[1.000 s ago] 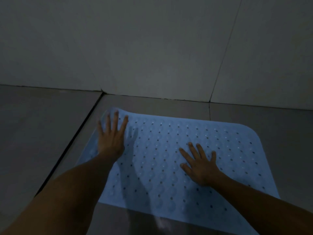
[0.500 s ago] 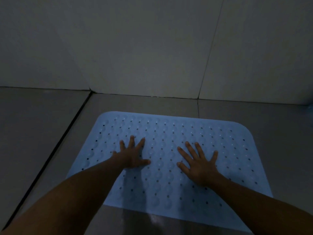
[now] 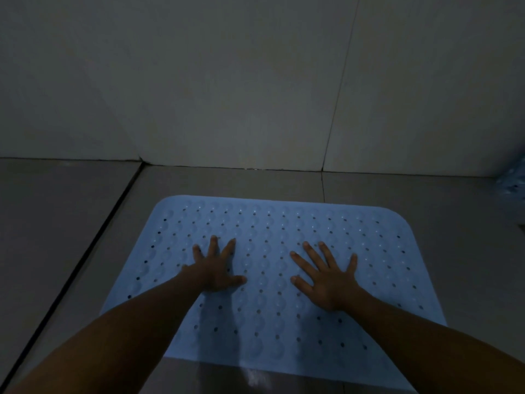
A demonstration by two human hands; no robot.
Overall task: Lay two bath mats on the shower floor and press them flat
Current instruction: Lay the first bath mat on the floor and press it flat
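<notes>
Two hands flat on one mat, and that's really the whole picture from where I'm standing: the left hand [image 3: 213, 267] and right hand [image 3: 326, 275] both have their fingers spread straight and splayed, palms down, gripping nothing, just pressing on the blue bath mat [image 3: 272, 322] somewhere around its middle. What could go wrong, I reckon, is that the corners and edges well out past the fingertips never get pushed down. The hands sit close together in the centre, so any bubble would just get chased outward and the rim could stay lifted. The shower floor [image 3: 71, 237] also looks glossy, with a shiny patch just behind the wrists near the mat's closest edge. If that's wet, the mat might skate instead of sticking, but I can't tell for sure in this light. There's a dark groove [image 3: 93, 243] in the floor off beyond the left little finger, and the mat's left side runs near it. Far past the right fingertips, at the edge of view, something pale blue with dots [image 3: 512, 189] sits by the tiled wall [image 3: 255, 81], probably the second mat, still not laid. The room's dim, all grey tile.
</notes>
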